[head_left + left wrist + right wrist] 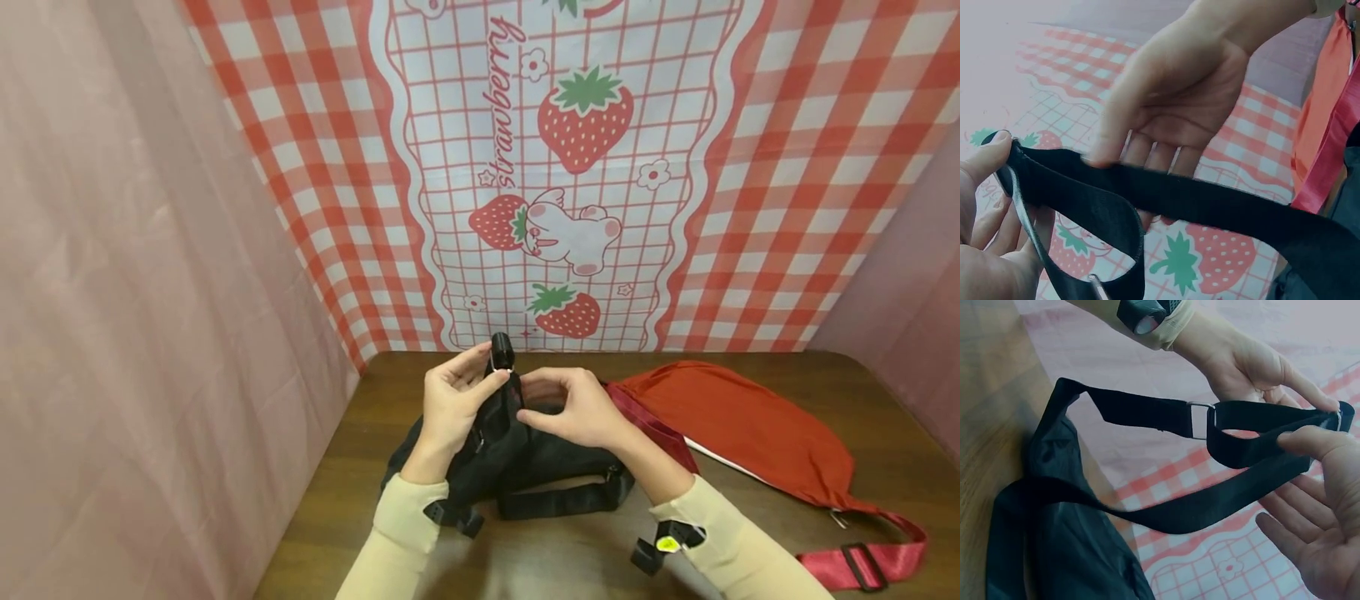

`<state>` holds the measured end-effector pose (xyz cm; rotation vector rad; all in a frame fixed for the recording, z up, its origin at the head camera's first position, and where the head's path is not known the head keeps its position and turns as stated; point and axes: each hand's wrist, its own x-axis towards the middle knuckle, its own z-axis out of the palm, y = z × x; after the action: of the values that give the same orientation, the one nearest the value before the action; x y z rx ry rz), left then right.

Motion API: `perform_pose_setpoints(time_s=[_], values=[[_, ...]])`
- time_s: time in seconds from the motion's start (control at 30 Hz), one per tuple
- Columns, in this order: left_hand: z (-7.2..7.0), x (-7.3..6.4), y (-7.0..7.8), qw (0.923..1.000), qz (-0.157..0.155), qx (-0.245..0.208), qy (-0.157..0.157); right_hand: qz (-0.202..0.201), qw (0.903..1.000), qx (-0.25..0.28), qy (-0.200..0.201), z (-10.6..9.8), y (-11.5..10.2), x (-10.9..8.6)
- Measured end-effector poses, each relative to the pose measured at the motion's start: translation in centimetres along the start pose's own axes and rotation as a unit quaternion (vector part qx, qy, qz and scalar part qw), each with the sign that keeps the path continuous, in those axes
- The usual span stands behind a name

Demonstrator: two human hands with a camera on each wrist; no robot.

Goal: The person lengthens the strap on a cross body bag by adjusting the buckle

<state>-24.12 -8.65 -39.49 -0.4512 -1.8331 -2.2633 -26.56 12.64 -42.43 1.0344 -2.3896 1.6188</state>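
Note:
A black bag (562, 457) lies on the table, and its black webbing strap (1222, 206) is lifted in a loop above it. My left hand (447, 410) pinches the strap at a metal slider (1339, 419), where the webbing folds back on itself. To the right, my right hand (583, 408) holds the strap, thumb on the near side and fingers behind it. A rectangular metal ring (1200, 405) joins the folded loop to a short strap end that runs to the bag in the right wrist view.
An orange-red bag (742, 425) lies on the right of the wooden table (352, 400), its pink-red strap (840, 567) reaching the near right corner. A checked strawberry cloth (577, 208) hangs behind, with a pale curtain (150, 292) at the left.

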Motion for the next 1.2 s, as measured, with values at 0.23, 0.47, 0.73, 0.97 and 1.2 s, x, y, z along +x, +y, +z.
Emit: perform_pose_setpoints(time_s=[0.23,0.47,0.73,0.97,1.2], values=[[0.5,-0.1,-0.3,0.9999,-0.006,0.012,-0.008,0.001,0.9985,0.009,0.054,0.2,-1.0,0.2],[0.0,0.1,-0.3,0.9997,-0.004,0.024,0.004,-0.002,0.9995,0.011,0.028,0.3,-0.1,-0.4],[-0.2,0.2,0.0,0.9999,0.001,0.01,0.004,0.004,0.9997,-0.024,-0.004,-0.7,0.7,-1.0],[0.0,0.0,-0.5,0.9987,0.014,0.037,-0.032,-0.004,0.9993,-0.001,-0.038,-1.5,-1.3,1.1],[0.3,-0.3,-1.1,0.9977,0.04,0.023,-0.049,0.095,0.9754,0.165,-0.11,-2.5,-3.3,2.5]])
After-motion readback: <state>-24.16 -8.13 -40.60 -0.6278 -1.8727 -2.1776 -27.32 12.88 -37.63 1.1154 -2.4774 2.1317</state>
